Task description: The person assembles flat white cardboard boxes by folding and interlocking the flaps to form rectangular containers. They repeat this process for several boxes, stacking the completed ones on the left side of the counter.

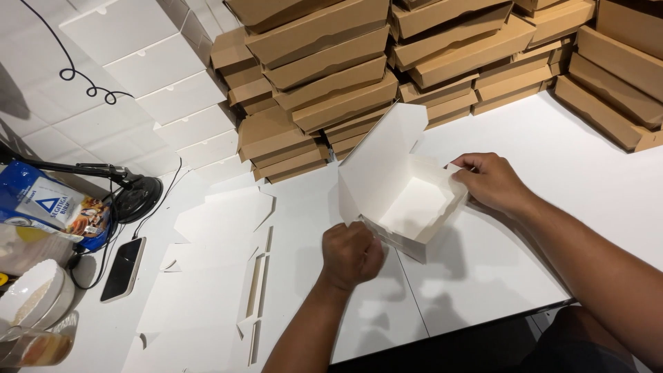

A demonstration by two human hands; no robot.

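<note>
Here both hands (351,254) (492,181) pinch the white box (407,207), lid tilted up toward the stacks

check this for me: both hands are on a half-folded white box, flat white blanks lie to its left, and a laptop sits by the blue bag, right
Not quite: the head view shows a dark phone near the blue bag, not a laptop. The rest holds: left hand and right hand grip the half-folded white box, with flat white blanks to its left.
</note>
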